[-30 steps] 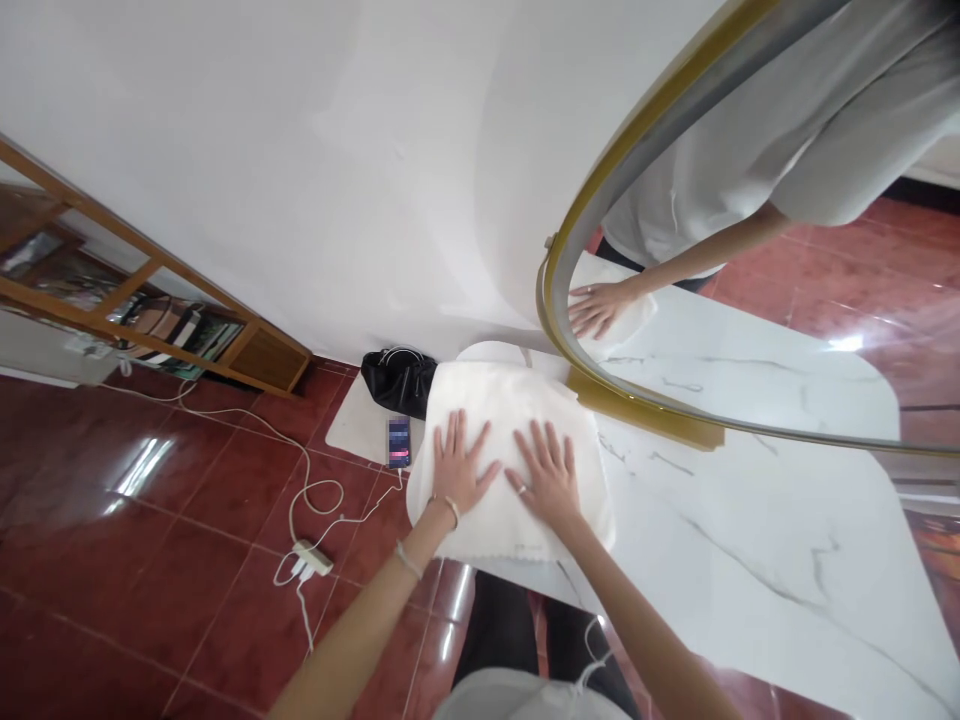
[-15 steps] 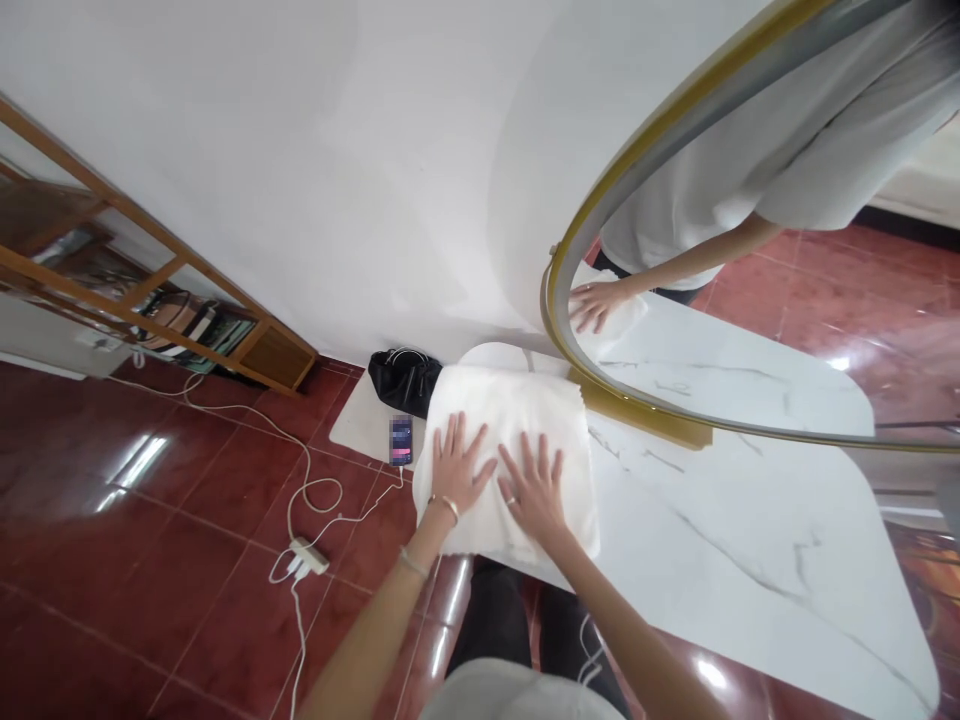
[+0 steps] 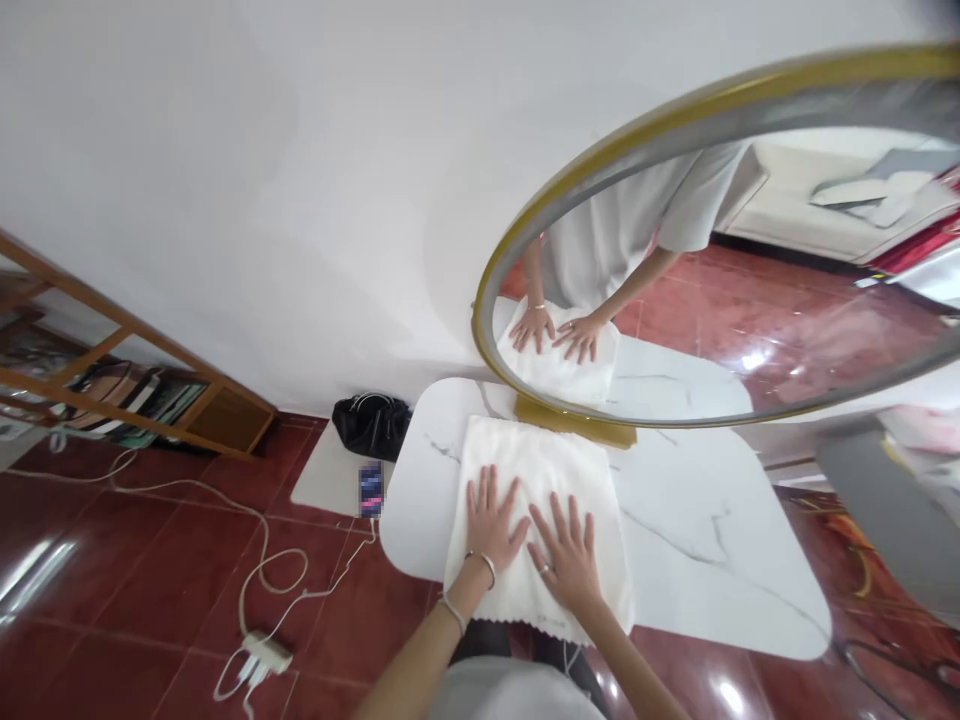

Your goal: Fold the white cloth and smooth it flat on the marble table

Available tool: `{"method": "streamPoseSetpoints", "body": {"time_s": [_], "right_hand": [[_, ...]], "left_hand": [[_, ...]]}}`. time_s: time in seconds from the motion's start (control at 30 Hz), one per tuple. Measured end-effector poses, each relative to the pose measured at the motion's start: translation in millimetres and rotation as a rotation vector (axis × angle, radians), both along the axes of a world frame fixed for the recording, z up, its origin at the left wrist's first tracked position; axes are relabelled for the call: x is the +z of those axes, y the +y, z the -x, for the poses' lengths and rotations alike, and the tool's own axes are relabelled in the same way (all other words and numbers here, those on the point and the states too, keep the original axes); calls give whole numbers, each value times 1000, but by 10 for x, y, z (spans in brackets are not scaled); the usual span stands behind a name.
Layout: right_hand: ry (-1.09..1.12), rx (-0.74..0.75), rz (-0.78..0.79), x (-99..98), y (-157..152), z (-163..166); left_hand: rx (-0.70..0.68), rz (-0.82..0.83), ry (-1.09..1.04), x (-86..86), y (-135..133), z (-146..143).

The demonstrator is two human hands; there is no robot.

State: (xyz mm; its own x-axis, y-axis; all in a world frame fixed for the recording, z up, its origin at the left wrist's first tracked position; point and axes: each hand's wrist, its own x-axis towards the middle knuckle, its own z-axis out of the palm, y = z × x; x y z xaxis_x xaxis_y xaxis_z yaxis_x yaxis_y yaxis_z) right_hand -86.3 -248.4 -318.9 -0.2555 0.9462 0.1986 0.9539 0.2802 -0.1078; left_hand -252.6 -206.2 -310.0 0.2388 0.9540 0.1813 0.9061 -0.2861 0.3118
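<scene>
1. In the head view, we have our left hand (image 3: 491, 530) and right hand (image 3: 568, 560) laid palm-down on a white cloth (image 3: 525, 590), which is spread over the table (image 3: 705, 540). We judge the step in hand to be pressing or smoothing it.
2. To do this well, we would spread the weight evenly through both palms, and let the hands work outward from the middle so that slack runs toward the edges.
3. Soft ripples show at the far side, ahead of our fingertips; we think light strokes suit them better than hard pushing, which could bunch the cloth.
4. The near edge seems to reach the table's rim or slip slightly past it, though our arms make this hard to tell; a gentle touch there seems wise, lest the cloth slide.
5. The cloth's far edge lies close to the gold base (image 3: 574, 425) of the mirror (image 3: 675, 330), so we would watch that our reach does not knock it.
6. The fingers of both hands are spread apart and straight, gripping nothing; our thumbs point toward each other with a gap between.
7. The cloth lies directly under all our fingers, showing between them, beyond their tips and out to either side.
</scene>
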Motion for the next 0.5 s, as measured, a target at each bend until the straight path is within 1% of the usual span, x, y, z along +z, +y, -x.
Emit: {"method": "streamPoseSetpoints", "body": {"time_s": [0.07,0.13,0.17,0.23,0.33,0.43,0.5], "right_hand": [[-13,-79,-36,-53,-44,-205],[-23,-123,-70,-104,-65,-348],[-27,-136,-84,-127,-65,-391],[-30,-151,-105,-166,-47,-416],[-20,-113,-109,-215,23,-302],[22,20,-69,-271,139,-29],[78,132,-18,-299,222,195]], "left_hand": [[-63,-27,-22,-38,68,-241],[-100,-59,-36,-80,124,-402],[-114,-74,-39,-100,149,-440],[-147,-104,-35,-135,190,-426],[-142,-171,-5,-200,195,-202],[-22,-235,42,-319,88,184],[69,-231,56,-404,-24,485]]}}
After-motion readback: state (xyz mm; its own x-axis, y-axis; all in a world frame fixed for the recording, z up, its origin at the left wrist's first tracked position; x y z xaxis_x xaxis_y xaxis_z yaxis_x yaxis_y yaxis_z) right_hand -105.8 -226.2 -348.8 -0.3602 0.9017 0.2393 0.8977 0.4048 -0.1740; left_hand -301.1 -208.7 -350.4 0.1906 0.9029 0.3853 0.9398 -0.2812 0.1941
